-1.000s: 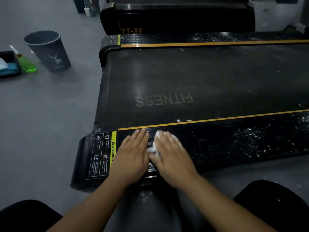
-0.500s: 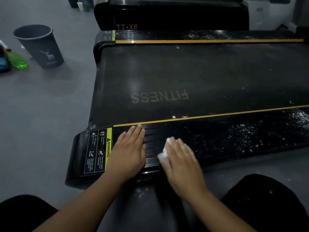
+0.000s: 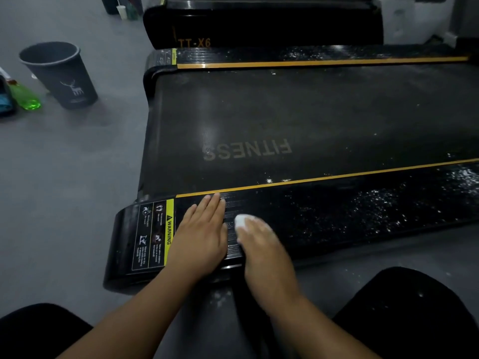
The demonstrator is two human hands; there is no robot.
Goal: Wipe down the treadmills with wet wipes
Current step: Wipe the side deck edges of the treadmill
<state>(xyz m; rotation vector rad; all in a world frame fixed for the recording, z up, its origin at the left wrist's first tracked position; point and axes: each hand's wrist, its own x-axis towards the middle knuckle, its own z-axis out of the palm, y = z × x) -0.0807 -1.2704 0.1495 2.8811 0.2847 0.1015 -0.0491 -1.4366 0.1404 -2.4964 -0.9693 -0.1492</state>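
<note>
A black treadmill (image 3: 311,120) with orange stripes and a "FITNESS" belt lies across the view. My left hand (image 3: 201,235) rests flat, fingers straight, on its near side rail (image 3: 337,216) beside the yellow warning label (image 3: 155,234). My right hand (image 3: 261,244) presses a white wet wipe (image 3: 240,222) onto the rail just right of the left hand; the hand is motion-blurred and covers most of the wipe. White specks of dirt dot the rail to the right.
A dark grey bin (image 3: 61,75) stands on the grey floor at the left, with a green spray bottle (image 3: 24,98) beside it. A second treadmill (image 3: 261,24) marked "TT-X6" sits behind. My dark-clad knees fill the bottom corners.
My right hand swept the wipe away to the right along the rail and has come back toward the left hand. The left hand stayed planted.
</note>
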